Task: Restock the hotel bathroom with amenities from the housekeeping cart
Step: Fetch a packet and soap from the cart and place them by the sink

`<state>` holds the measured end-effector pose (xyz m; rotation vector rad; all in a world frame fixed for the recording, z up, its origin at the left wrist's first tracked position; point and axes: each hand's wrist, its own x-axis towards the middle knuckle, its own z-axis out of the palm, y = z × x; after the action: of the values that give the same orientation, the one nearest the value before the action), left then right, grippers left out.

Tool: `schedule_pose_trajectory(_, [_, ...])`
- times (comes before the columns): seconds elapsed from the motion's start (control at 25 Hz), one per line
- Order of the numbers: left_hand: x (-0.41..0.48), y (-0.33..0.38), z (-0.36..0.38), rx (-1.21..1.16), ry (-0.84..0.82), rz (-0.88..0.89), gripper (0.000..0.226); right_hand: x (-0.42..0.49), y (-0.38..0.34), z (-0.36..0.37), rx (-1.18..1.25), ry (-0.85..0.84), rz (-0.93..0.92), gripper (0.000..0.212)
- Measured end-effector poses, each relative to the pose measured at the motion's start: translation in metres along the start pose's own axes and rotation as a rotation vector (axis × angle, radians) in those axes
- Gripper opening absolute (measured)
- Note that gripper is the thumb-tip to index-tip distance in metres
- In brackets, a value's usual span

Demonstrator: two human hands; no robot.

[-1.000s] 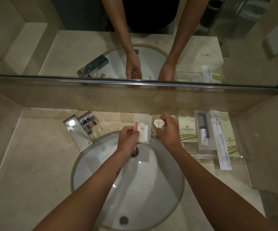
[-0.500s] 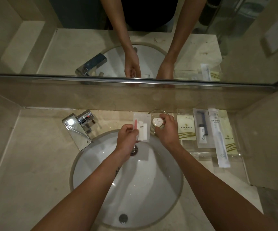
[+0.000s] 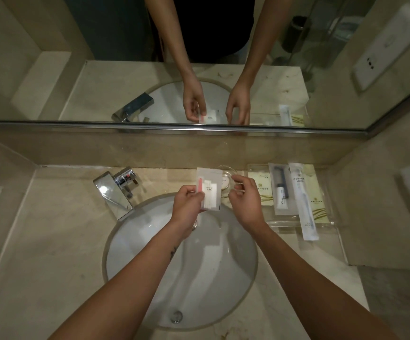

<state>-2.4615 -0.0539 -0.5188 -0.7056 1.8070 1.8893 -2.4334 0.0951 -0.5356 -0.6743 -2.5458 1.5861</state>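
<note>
Counter: tray stocked, soap in dish
Left hand: pinches packet, unplaced
Right hand: half-curled at dish, grip unclear

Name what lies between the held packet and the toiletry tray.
A glass dish holding a round soap, with the right hand at its edge; head view.

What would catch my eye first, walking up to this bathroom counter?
Two bare arms reach over the white sink: the left hand pinches a clear packet with a pink stick inside, above the basin's far rim. The right hand is at a small glass dish just beside it. To the right, wrapped amenities lie on a clear tray.
</note>
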Motion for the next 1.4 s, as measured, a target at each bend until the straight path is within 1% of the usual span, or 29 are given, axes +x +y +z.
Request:
schedule_pose_trajectory(0.12, [-0.019, 0.003, 0.016, 0.029, -0.036, 0.004, 0.015, -0.015, -0.007, -0.022, 0.120, -0.020, 0.038, 0.026])
schedule_pose_trajectory(0.24, [-0.038, 0.007, 0.038, 0.047, -0.078, 0.020, 0.018, -0.028, -0.008, -0.047, 0.214, -0.041, 0.057, 0.022])
schedule_pose_trajectory(0.32, [-0.048, 0.008, 0.054, 0.077, -0.117, 0.034, 0.017, -0.035, -0.007, -0.061, 0.232, -0.040, 0.046, 0.020])
schedule_pose_trajectory(0.52, [-0.075, -0.001, 0.105, 0.169, -0.211, 0.043, 0.012, -0.045, 0.006, -0.116, 0.211, 0.035, 0.046, 0.027])
schedule_pose_trajectory(0.72, [-0.086, -0.011, 0.153, 0.305, -0.301, 0.048, 0.017, -0.042, 0.036, -0.159, 0.225, 0.131, 0.123, 0.034])
schedule_pose_trajectory(0.84, [-0.084, -0.015, 0.182, 0.368, -0.293, 0.066, 0.020, -0.041, 0.051, -0.176, 0.280, 0.229, 0.152, 0.033])
schedule_pose_trajectory(0.92, [-0.077, -0.018, 0.200, 0.394, -0.276, 0.082, 0.021, -0.036, 0.061, -0.183, 0.278, 0.256, 0.185, 0.032])
schedule_pose_trajectory(1.0, [-0.070, -0.024, 0.212, 0.401, -0.256, 0.087, 0.018, -0.031, 0.070, -0.188, 0.238, 0.269, 0.233, 0.023])
schedule_pose_trajectory(1.08, [-0.064, -0.030, 0.223, 0.399, -0.263, 0.078, 0.017, -0.024, 0.080, -0.192, 0.233, 0.288, 0.237, 0.018])
schedule_pose_trajectory(1.28, [-0.058, -0.036, 0.238, 0.383, -0.253, 0.090, 0.018, -0.013, 0.097, -0.197, 0.205, 0.299, 0.202, 0.024])
schedule_pose_trajectory(1.4, [-0.052, -0.041, 0.245, 0.392, -0.278, 0.081, 0.030, -0.007, 0.106, -0.200, 0.197, 0.315, 0.220, 0.024])
